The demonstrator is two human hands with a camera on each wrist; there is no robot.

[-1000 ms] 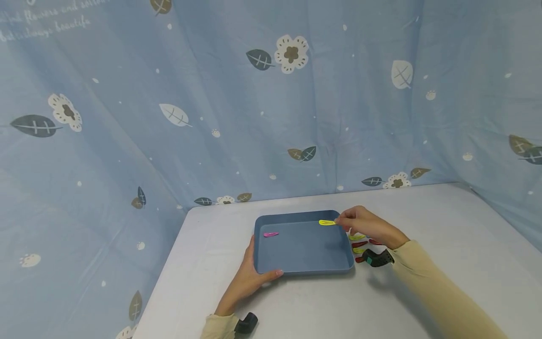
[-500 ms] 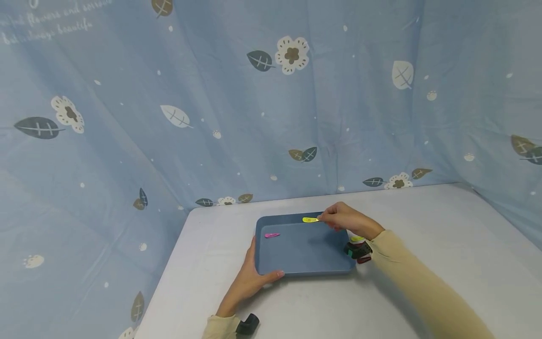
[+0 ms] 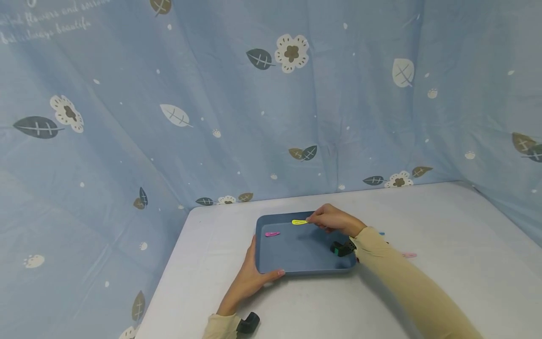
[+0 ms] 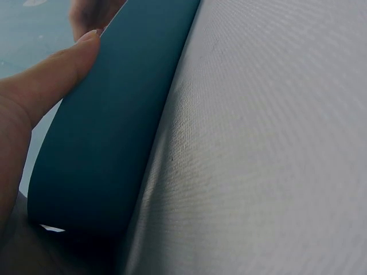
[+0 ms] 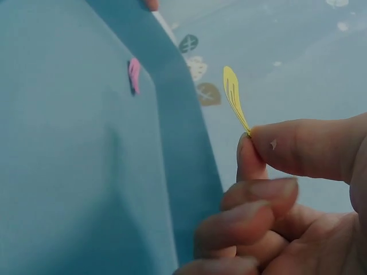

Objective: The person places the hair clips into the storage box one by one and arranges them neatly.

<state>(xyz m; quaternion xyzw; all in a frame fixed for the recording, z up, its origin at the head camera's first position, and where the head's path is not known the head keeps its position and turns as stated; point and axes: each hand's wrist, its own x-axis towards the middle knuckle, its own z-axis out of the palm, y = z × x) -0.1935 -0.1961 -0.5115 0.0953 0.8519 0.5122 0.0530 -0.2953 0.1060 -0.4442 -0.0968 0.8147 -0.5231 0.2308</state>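
The right hand [image 3: 332, 220] pinches a yellow teardrop-shaped hair clip [image 3: 298, 222] over the rectangular blue-grey tray [image 3: 292, 254]; the left hand [image 3: 244, 281] grips the tray's near-left corner!

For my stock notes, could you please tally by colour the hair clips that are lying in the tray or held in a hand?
Pink hair clip: 1, lying in the tray
Yellow hair clip: 1, pinched by the right hand
Total: 2
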